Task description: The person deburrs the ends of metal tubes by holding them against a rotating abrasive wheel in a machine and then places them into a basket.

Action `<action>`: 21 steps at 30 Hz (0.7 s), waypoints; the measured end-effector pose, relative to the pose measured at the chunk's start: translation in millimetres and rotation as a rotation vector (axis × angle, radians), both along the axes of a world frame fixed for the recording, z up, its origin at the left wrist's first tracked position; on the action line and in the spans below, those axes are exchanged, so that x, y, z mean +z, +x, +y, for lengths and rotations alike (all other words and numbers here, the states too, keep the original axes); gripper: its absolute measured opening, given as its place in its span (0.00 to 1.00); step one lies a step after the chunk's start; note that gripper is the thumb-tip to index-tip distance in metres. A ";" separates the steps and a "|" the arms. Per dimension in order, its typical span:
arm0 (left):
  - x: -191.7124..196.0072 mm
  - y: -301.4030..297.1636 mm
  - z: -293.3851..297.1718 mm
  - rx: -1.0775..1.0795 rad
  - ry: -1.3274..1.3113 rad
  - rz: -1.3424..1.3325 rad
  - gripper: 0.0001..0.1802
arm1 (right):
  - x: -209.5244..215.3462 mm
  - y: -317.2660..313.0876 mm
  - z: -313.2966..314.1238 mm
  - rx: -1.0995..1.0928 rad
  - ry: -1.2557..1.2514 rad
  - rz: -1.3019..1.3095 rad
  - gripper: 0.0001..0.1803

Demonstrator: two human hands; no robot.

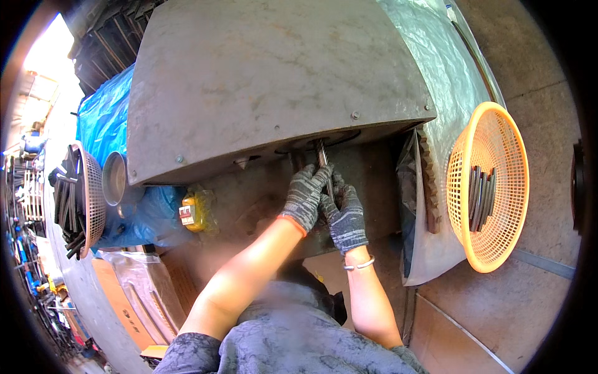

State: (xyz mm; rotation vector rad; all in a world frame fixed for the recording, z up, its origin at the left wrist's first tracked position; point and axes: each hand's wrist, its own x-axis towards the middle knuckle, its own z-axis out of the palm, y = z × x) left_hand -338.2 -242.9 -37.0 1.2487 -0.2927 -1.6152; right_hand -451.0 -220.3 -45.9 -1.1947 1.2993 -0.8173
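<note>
Here the metal rod (322,156) rises upright from both gloved hands' grip

A: Setting — workshop, cluttered. Big grey metal machine housing (274,81) fills the upper middle, bolted at its corners, surface scuffed.

B: Floor?

A: Bare concrete floor (529,299) on the right, a metal strip crossing it. Orange plastic basket (492,187) lies there with dark metal rods inside.

B: Left side?

A: Blue tarpaulin (103,118) draped beside the housing, a pale mesh basket (93,196) stuffed with dark rods, a round metal pot (114,179) next to it. Cardboard boxes (134,299) wrapped in plastic below.

B: Light?

A: Hard daylight blowing out the upper left corner (43,56); clear plastic sheeting (436,68) hangs at the right of the housing
</note>
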 end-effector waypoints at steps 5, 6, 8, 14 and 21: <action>4.7 0.2 -1.2 0.023 0.018 0.013 0.12 | -1.0 3.5 -0.7 -0.048 0.083 -0.113 0.22; 5.3 -1.0 -2.0 0.059 0.014 0.018 0.11 | 0.3 4.6 -1.8 -0.040 0.075 -0.100 0.22; 2.7 -0.7 -2.3 0.057 -0.001 -0.027 0.11 | 1.6 4.4 -2.9 -0.014 0.047 -0.030 0.23; 5.0 3.8 -8.1 -0.045 0.011 -0.141 0.18 | -1.7 9.7 -7.1 -0.096 0.246 -0.222 0.23; 10.8 -1.4 27.3 -0.106 -0.063 0.146 0.16 | 25.8 -23.9 28.8 -0.117 0.593 -0.393 0.13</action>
